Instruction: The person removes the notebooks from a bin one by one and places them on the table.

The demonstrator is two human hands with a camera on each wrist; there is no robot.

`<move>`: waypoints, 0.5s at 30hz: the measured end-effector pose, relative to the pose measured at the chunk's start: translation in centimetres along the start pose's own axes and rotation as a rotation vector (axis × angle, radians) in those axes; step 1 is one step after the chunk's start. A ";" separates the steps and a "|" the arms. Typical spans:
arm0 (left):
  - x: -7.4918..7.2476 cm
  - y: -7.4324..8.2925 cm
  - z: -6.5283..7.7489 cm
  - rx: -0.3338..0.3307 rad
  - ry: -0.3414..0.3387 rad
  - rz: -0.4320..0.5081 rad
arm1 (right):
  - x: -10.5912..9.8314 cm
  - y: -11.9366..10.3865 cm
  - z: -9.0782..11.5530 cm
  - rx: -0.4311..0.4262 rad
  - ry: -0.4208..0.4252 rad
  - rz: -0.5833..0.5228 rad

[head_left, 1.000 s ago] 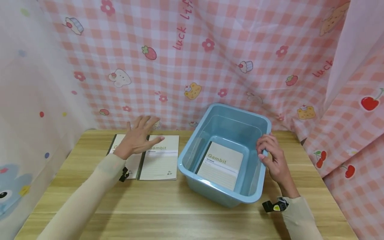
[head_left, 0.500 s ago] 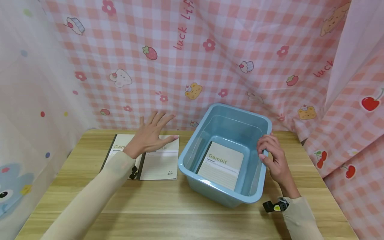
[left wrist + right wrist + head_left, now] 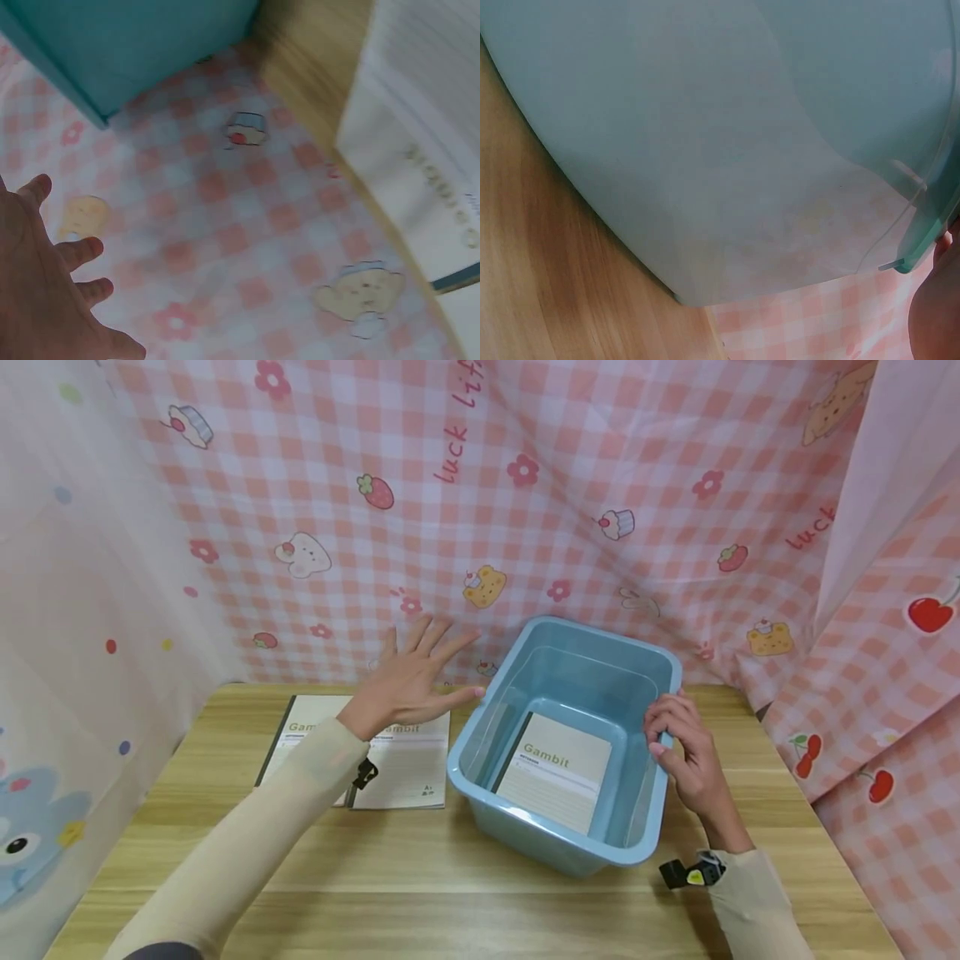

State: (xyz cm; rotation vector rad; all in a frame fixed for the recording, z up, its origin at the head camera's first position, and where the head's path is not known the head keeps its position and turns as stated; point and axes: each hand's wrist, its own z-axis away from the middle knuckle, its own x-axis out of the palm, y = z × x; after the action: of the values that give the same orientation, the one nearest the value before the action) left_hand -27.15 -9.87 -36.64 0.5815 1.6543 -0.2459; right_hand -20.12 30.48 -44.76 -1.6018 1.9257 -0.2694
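A blue plastic basin [image 3: 480,789] stands on the table, with one notebook [image 3: 558,768] marked "Gambit" lying flat inside it. My right hand [image 3: 686,752] grips the basin's right rim, fingers curled over the edge. My left hand [image 3: 412,681] is spread above the table's back edge, holding nothing, its thumb close to the basin's left rim; whether they touch I cannot tell. Below the left forearm lie two more notebooks side by side, the right one [image 3: 412,768] partly covered by hand and wrist, the left one [image 3: 303,718] partly under the sleeve. The left wrist view shows the left hand [image 3: 45,277] with fingers apart.
A wooden table [image 3: 420,893] carries everything. Right behind its back edge hangs a pink checked cloth [image 3: 360,552] with printed figures. A pale printed cloth [image 3: 90,568] hangs at the left, and more checked cloth [image 3: 885,718] at the right.
My left hand has moved right and a little up, from over the notebooks toward the basin's left rim. The right hand stays on the basin's rim.
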 end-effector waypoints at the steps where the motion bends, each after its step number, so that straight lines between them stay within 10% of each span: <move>1: -0.3 0.3 -0.2 0.008 0.002 -0.004 | 0.0 0.0 0.0 0.006 0.000 0.000; 15: -3.3 6.2 -3.2 0.063 -0.060 0.011 | 0.1 0.1 0.0 0.020 0.002 -0.011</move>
State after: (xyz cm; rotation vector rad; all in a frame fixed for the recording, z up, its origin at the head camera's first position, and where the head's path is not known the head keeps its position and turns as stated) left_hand -26.54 -3.87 -31.87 0.6244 1.5893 -0.3059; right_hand -20.20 30.39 -44.85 -1.6005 1.9107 -0.2938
